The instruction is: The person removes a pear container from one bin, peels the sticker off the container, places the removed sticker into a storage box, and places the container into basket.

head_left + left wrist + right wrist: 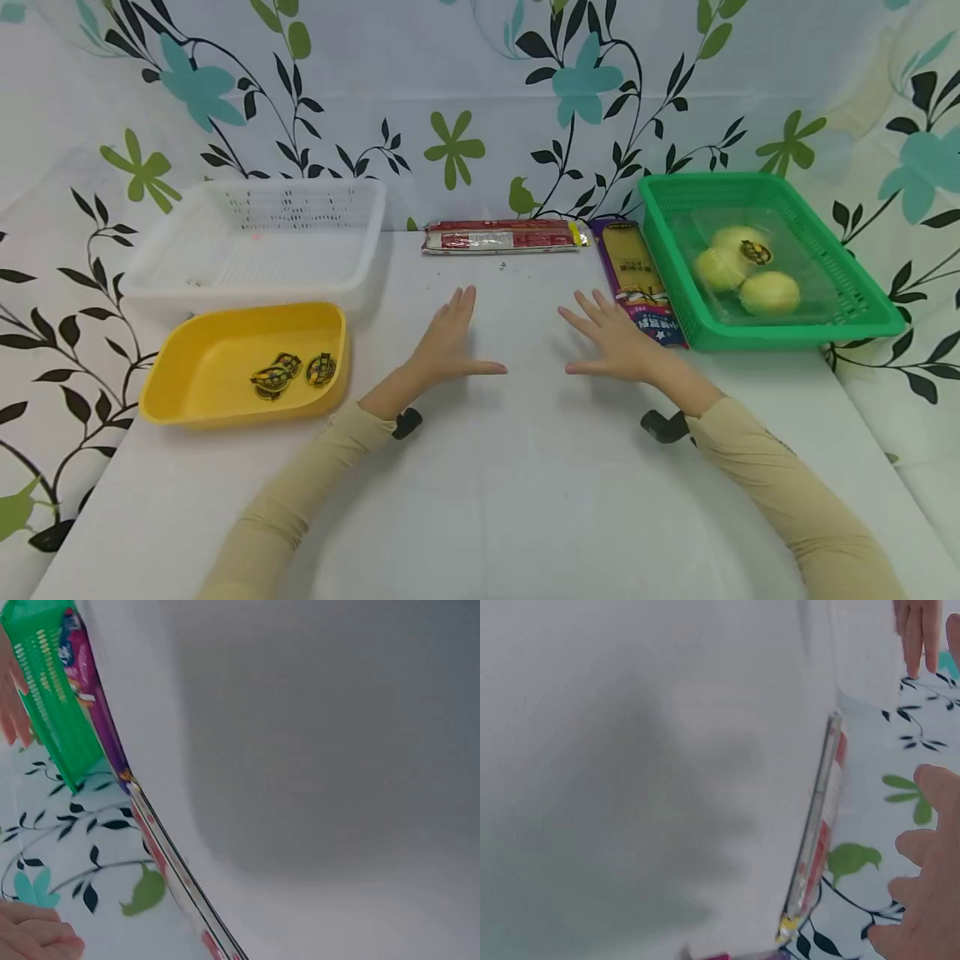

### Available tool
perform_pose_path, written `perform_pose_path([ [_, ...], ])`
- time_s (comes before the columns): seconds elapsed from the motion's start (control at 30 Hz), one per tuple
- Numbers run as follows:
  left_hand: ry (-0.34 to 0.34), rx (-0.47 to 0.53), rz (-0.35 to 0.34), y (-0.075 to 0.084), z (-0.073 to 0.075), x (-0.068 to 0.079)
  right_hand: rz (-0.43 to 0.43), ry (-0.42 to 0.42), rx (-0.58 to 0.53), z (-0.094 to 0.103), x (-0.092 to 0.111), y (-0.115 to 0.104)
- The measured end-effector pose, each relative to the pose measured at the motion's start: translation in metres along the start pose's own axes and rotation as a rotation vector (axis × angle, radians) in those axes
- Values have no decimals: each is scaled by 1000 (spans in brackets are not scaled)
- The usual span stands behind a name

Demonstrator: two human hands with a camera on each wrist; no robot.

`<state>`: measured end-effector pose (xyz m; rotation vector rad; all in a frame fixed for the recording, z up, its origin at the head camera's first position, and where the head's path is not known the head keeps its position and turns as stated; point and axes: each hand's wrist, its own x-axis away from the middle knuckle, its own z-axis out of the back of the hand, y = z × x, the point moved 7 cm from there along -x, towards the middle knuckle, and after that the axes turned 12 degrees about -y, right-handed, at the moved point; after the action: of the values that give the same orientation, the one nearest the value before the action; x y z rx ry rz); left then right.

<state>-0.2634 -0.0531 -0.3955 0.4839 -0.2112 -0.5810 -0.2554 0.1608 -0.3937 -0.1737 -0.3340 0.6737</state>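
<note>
I'm watching a white table (480, 500), leafy cloth (465, 92) hanging beyond; above it left hand (446, 342) and right hand (618, 346) are hovering apart, spread wide. One red packet (506, 237) is lying ahead, one purple packet (637, 271) just past the right; one yellow tray (210, 358) is sitting leftward; rightward, one green basket (795, 337) is holding three fruits (768, 293).

Left arm (277, 508) and right arm (795, 492) reaching forward, tan sleeves (360, 429) down to the wrists. Left hand (444, 343): fingers extended, close together, thumb out sideways. Right hand (621, 346): fingers extended, fanned wider. Hands apart, thumbs (487, 367) pointing toward each other.
</note>
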Motion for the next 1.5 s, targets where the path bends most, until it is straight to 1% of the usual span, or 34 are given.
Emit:
perform_pose_path([
  [0.1, 62, 200, -27, 17, -2, -7, -16, 31, -74, 12, 15, 5],
  [0.17, 102, 291, -60, 30, -3, -12, -28, 59, -131, 22, 24, 9],
  [0.23, 135, 341, -90, 42, -5, -17, -37, 98, -173, 32, 34, 12],
  [0.3, 157, 380, -109, 54, -8, -22, -46, 126, -182, 38, 41, 16],
  [0.47, 169, 451, -129, 83, -16, -34, -87, 181, -238, 52, 61, 29],
  [0.57, 183, 465, -161, 100, -17, -42, -112, 210, -278, 62, 75, 37],
  [0.7, 199, 485, -193, 119, -19, -52, -137, 237, -339, 70, 89, 51],
  [0.83, 175, 522, -209, 135, -25, -62, -156, 272, -416, 75, 102, 65],
  [0.93, 167, 549, -239, 145, -31, -67, -177, 309, -469, 80, 113, 78],
  [1.1, 190, 582, -301, 160, -37, -75, -261, 350, -532, 85, 136, 106],
  [1.23, 203, 590, -343, 171, -39, -84, -338, 356, -547, 87, 154, 127],
  [1.33, 210, 546, -337, 178, -39, -89, -381, 366, -546, 86, 162, 142],
  [1.43, 202, 479, -302, 185, -40, -92, -424, 379, -541, 83, 169, 157],
  [1.5, 188, 462, -281, 189, -43, -93, -450, 399, -532, 81, 173, 167],
])
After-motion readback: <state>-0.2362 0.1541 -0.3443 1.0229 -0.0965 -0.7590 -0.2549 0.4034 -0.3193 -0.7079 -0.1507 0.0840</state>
